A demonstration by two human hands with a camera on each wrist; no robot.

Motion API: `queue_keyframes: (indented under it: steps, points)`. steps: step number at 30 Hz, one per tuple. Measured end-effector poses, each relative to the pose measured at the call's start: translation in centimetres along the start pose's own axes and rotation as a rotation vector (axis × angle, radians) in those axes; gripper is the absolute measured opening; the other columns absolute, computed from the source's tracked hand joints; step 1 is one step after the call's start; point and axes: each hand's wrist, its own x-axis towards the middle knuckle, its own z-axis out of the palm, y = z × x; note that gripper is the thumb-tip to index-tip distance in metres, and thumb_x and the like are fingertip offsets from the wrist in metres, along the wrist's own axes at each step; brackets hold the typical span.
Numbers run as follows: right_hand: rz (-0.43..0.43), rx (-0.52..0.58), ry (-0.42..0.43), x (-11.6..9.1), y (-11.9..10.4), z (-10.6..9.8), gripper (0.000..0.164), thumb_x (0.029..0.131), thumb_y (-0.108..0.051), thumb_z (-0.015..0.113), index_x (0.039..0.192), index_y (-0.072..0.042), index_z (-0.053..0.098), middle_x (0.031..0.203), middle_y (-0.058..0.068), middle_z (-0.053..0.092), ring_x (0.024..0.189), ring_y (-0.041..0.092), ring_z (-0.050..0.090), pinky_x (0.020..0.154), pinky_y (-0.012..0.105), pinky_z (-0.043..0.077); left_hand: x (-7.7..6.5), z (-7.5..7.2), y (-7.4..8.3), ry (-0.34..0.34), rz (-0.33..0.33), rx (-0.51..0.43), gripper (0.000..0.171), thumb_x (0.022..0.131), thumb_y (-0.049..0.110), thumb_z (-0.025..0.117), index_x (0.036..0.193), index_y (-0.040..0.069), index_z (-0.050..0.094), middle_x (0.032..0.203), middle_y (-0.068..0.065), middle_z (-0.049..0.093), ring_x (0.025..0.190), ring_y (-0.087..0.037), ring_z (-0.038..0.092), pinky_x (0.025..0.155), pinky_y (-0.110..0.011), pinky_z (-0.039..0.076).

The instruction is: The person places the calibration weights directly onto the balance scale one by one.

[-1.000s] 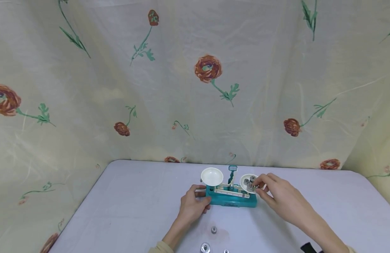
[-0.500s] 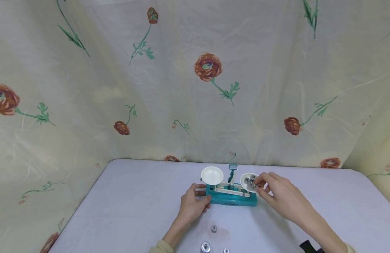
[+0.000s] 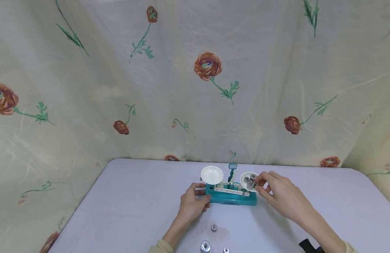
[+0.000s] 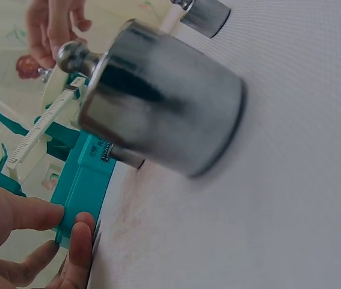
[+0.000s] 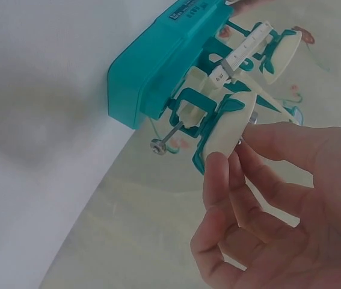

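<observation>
A teal balance scale [image 3: 231, 199] with two white pans stands on the table. My left hand [image 3: 192, 203] grips the left end of its base, thumb and fingers on opposite sides in the left wrist view. Several metal weights [image 3: 252, 177] sit in the right pan [image 3: 242, 181]; the left pan [image 3: 212, 175] holds nothing and rides higher. At the right pan's near rim, my right hand [image 3: 281, 196] pinches a small metal weight between thumb and fingertips. In the right wrist view the fingers [image 5: 217, 174] mostly hide that weight, and the pan's teal support [image 5: 203, 147] shows beneath.
Three loose weights stand on the table in front of the scale: a small one [image 3: 214, 228], a larger one [image 3: 205, 246] and another small one [image 3: 226, 250]. A black object [image 3: 306, 245] lies near my right forearm. A flowered cloth [image 3: 169, 88] hangs behind the table.
Both hands keep nearly the same place, the left on the base and the right at the pan. The head view has tilted slightly downward.
</observation>
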Motion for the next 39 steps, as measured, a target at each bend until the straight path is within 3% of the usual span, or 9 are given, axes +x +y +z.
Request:
queue_keyframes:
  steps: [10,18,25,30,34,39]
  points:
    - [-0.022,-0.008,0.030,0.0,0.3,0.1,0.017,0.091,-0.022,0.074,0.107,-0.017,0.070,0.100,-0.003,0.069,0.078,0.006,0.059,0.058,0.018,0.045,0.2,0.0,0.0,0.004,-0.004,-0.013,0.044,0.091,0.014,0.071,0.132,0.008,0.057,0.112,-0.014,0.071,0.061,-0.010,0.066,0.055,-0.024,0.056]
    - [-0.045,-0.023,0.065,-0.5,0.8,-0.1,0.027,0.090,-0.023,0.076,0.115,-0.016,0.067,0.109,0.002,0.068,0.083,0.010,0.064,0.061,0.021,0.048,0.2,0.0,-0.1,-0.006,0.002,-0.027,0.045,0.091,0.014,0.071,0.133,0.008,0.057,0.112,-0.015,0.071,0.062,-0.010,0.066,0.056,-0.025,0.057]
    - [-0.059,-0.009,0.117,-1.6,1.7,-0.1,0.044,0.091,-0.029,0.075,0.129,-0.016,0.059,0.118,0.009,0.063,0.097,0.021,0.066,0.071,0.035,0.056,0.0,0.1,0.0,0.002,0.002,-0.017,0.045,0.091,0.015,0.072,0.133,0.008,0.057,0.113,-0.015,0.070,0.063,-0.011,0.066,0.056,-0.024,0.057]
    - [-0.032,-0.001,0.132,-2.4,2.4,0.3,0.056,0.094,-0.041,0.070,0.138,-0.013,0.050,0.129,0.014,0.058,0.109,0.030,0.063,0.081,0.050,0.057,0.0,0.1,0.0,0.007,0.013,-0.018,0.046,0.090,0.014,0.072,0.133,0.008,0.056,0.116,-0.016,0.070,0.063,-0.011,0.067,0.055,-0.024,0.057]
    - [0.014,-0.009,0.107,-3.0,2.9,0.8,0.068,0.095,-0.054,0.063,0.145,-0.012,0.043,0.142,0.016,0.051,0.122,0.040,0.054,0.089,0.064,0.047,0.1,-0.7,0.4,0.025,0.094,0.080,0.046,0.087,0.009,0.073,0.131,0.009,0.057,0.118,-0.018,0.068,0.070,-0.013,0.069,0.060,-0.026,0.058]
    - [0.065,-0.072,0.058,-3.6,3.4,1.1,0.082,0.093,-0.068,0.055,0.153,-0.015,0.036,0.158,0.016,0.037,0.138,0.046,0.037,0.093,0.071,0.034,-0.4,-2.7,1.0,0.095,0.254,0.365,0.043,0.088,0.013,0.074,0.130,0.016,0.060,0.124,-0.016,0.064,0.096,-0.023,0.064,0.075,-0.038,0.057]
